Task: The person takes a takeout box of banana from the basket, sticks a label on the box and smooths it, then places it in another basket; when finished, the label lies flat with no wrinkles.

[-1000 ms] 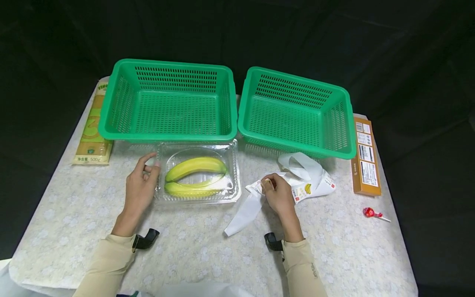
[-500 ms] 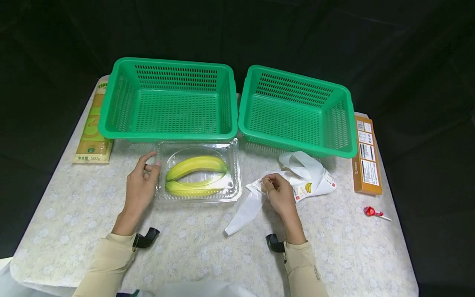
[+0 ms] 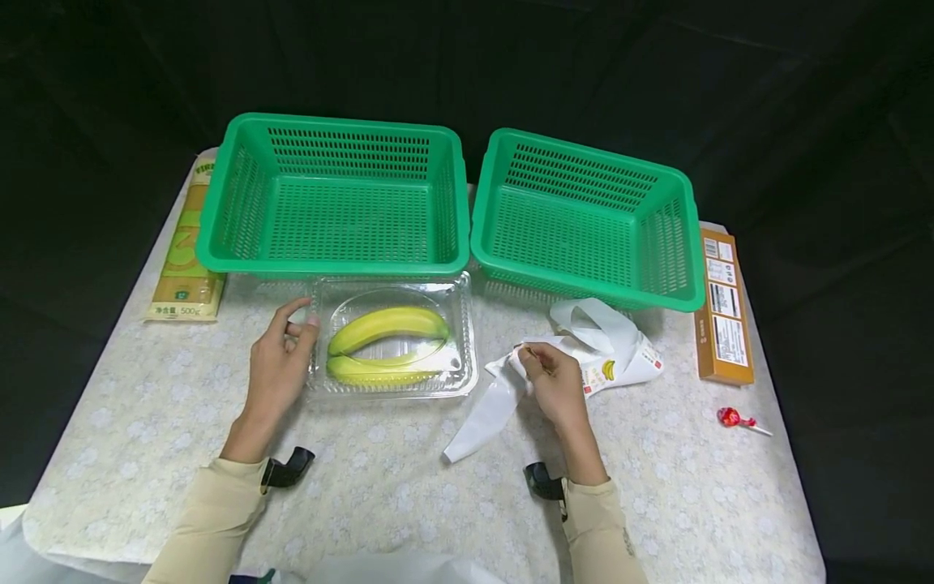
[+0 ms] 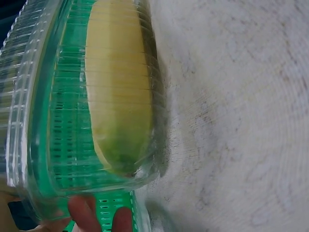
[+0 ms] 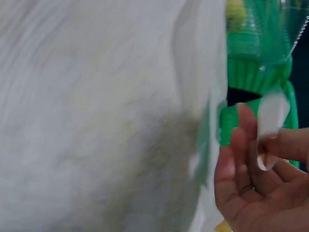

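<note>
A clear plastic clamshell container (image 3: pixel 467 324) holds two yellow-green bananas (image 3: pixel 387 328), which in the left wrist view show through its ribbed wall. At its left edge is my left hand (image 3: pixel 280 357), the fingers loosely bent and the thumb touching the side. To the right, a white strip of labels with banana prints (image 3: pixel 616 369) lies loosely looped on the cloth. My right hand (image 3: pixel 556 381) pinches a small end of it between thumb and forefinger, and in the right wrist view this white piece (image 5: pixel 272 116) stands up from the fingertips, blurred.
Two green plastic baskets (image 3: pixel 332 268) (image 3: pixel 584 296) stand side by side behind the container. A noodle packet (image 3: pixel 186 268) lies at the left. On the right are an orange box (image 3: pixel 718 324) and a red lollipop (image 3: pixel 730 417) on the flowered tablecloth.
The pinched end of the label strip is turned up and curled slightly more, and my right hand has shifted a little to the right. The left hand and container keep their places.
</note>
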`<state>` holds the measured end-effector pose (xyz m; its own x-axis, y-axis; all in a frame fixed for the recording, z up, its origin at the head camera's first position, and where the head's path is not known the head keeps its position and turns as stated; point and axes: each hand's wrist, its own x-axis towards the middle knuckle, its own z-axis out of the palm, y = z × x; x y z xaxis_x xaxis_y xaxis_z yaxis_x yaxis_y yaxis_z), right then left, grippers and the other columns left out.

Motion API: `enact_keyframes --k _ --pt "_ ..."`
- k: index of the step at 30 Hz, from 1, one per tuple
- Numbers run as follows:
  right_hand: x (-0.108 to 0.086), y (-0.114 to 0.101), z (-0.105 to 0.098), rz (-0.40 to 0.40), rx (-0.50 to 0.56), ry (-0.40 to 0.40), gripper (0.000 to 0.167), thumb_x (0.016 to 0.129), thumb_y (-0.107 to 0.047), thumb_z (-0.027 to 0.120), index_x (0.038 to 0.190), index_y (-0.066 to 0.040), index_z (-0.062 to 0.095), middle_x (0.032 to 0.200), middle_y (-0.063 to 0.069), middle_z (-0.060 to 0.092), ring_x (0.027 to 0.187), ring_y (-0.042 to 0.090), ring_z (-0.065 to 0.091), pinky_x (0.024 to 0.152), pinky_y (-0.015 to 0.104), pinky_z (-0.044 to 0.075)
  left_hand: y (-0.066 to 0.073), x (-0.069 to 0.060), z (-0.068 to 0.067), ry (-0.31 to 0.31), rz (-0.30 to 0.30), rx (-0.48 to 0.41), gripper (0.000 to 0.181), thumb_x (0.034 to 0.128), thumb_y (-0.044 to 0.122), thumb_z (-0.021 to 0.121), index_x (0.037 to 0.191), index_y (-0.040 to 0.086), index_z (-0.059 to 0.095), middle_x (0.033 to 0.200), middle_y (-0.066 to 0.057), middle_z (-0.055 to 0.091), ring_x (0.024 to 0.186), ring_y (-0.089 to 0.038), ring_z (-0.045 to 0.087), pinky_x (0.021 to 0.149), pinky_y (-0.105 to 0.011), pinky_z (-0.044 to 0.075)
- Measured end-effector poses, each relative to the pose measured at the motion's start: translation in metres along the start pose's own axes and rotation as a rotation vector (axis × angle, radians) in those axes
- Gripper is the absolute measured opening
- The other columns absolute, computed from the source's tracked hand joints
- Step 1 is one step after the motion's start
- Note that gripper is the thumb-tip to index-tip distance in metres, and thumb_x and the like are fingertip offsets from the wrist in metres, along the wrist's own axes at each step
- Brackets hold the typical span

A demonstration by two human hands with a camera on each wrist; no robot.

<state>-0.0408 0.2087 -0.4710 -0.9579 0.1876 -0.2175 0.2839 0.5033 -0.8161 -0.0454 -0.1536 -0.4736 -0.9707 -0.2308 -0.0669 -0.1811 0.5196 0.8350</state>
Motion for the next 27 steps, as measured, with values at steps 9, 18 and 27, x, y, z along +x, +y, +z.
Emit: enact_keyframes --k 9,18,27 --pt "-0.008 -0.021 -0.003 0.002 0.103 0.007 0.023 0.099 -0.017 0.062 0.113 -0.003 0.074 0.112 0.015 0.072 0.094 0.004 0.062 0.080 0.018 0.049 0.002 -0.002 -0.001 0.000 0.008 -0.007 0.045 0.1042 0.035 0.049 0.143 0.014 0.055 0.097 -0.016 0.066 0.064 -0.013 0.052 0.060 -0.029 0.043" --pt "-0.011 -0.029 -0.001 -0.053 0.147 -0.009 0.020 0.098 -0.007 0.062 0.114 -0.001 0.073 0.111 0.020 0.072 0.090 0.002 0.062 0.077 0.015 0.049 0.003 -0.003 -0.004 0.021 0.027 -0.031 0.046 0.1025 0.034 0.054 0.144 0.013 0.054 0.113 -0.017 0.065 0.086 -0.027 0.064 0.070 -0.027 0.047" --pt "-0.023 -0.051 0.001 -0.178 0.172 -0.072 0.021 0.094 0.001 0.064 0.112 -0.004 0.073 0.116 0.016 0.072 0.100 0.008 0.063 0.080 0.018 0.054 0.010 -0.012 -0.001 0.256 0.256 -0.202 0.037 0.0923 0.005 0.068 0.129 -0.001 0.064 0.113 -0.022 0.061 0.102 -0.011 0.058 0.087 -0.006 0.047"
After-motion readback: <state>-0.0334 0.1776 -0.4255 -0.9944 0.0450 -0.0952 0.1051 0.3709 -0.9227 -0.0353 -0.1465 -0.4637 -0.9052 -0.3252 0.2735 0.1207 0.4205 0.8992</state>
